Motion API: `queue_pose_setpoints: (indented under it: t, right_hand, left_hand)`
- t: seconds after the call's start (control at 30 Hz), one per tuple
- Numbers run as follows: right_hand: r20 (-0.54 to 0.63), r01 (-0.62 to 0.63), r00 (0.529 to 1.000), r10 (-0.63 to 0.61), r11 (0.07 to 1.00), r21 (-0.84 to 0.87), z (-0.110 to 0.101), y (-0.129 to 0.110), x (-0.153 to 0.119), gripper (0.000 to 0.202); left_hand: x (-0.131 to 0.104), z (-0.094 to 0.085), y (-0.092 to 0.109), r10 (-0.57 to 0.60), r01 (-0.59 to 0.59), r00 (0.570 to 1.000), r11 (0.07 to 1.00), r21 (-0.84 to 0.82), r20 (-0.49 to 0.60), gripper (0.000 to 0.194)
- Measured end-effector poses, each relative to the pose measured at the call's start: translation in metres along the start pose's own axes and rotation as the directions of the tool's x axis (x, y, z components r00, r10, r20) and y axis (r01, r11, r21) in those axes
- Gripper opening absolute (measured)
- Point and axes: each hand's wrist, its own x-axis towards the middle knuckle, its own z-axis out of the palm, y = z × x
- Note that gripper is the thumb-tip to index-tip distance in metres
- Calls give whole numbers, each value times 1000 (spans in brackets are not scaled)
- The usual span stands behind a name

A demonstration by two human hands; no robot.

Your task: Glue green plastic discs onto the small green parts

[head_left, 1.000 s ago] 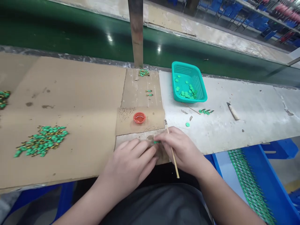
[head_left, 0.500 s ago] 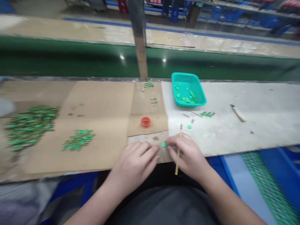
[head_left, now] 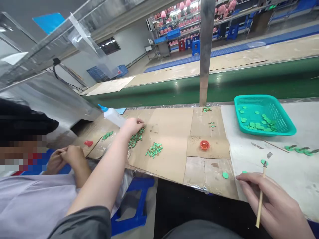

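My left hand (head_left: 134, 126) reaches far across to a pile of small green-and-brown pieces (head_left: 136, 141). Its fingers are pinched together at the pile's upper edge; what lies between them is hidden. A thin brush (head_left: 260, 202) with a pale wooden handle and dark tip is held in my right hand (head_left: 276, 202), tip pointing away. Just left of that hand's fingertips a flat green disc (head_left: 225, 175) lies on the board. Another green disc (head_left: 263, 161) shows by the brush tip. A smaller heap of green-and-brown pieces (head_left: 154, 150) sits on the cardboard.
A small red cup (head_left: 204, 148) stands mid-table. Farther right is a teal basket (head_left: 290, 129) of green discs, with several green pieces (head_left: 299, 149) below it. A white squeeze bottle (head_left: 113, 116) lies beyond my left hand. At left sits a co-worker, hands (head_left: 72, 156) together.
My left hand has left the green disc near my right hand and stretched left to the large pile. The view has swung left. The brush stays in my right hand.
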Motion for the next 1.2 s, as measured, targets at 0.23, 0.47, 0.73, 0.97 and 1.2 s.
queue_pose_setpoints:
  t: [0.23,0.47,0.73,0.97,1.2]
  right_hand:
    - [-72,-31,997,29,999,-20,-6,-6,0,16]
    - [-93,-30,995,26,999,-45,-12,-10,-1,15]
    - [-18,-18,1000,18,1000,-8,-10,-1,-9,8]
    - [-51,-90,995,91,996,24,-12,-4,-12,8]
    - [-70,-178,978,196,962,205,-5,-40,14,12]
  left_hand:
    - [42,5,10,-101,87,982,992,89,162,41]
    - [48,2,-3,-106,99,981,994,48,160,43]
    - [44,5,2,-81,99,990,982,-158,118,41]
    - [13,-15,7,-78,76,997,858,-507,17,43]
    - [-91,0,59,205,-232,969,553,-800,-139,44]
